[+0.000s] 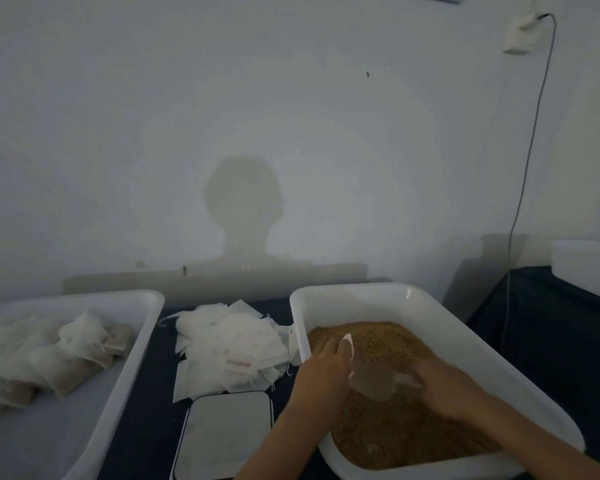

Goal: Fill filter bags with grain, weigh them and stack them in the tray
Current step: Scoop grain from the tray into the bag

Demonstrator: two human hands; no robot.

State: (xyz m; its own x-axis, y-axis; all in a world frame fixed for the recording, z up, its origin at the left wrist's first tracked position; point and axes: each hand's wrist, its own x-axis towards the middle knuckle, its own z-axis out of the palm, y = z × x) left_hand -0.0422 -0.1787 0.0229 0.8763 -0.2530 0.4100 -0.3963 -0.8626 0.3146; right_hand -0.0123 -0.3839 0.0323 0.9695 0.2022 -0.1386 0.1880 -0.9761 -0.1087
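Empty bags between 2 trays — scale nearer.

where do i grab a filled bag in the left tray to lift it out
Pinch a filled bag by its loose white top, which sticks up clear of the packed tan end. Come from above on the near side of the left tray: the bags lie overlapped, so a side approach would likely disturb their neighbours.

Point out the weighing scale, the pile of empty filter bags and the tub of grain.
Flat white weighing scale (226, 434): head view, middle of its platform.
Loose pile of empty white filter bags (227, 344): head view, top of the heap.
White plastic tub of brown grain (440, 318): head view, bare far inner wall.
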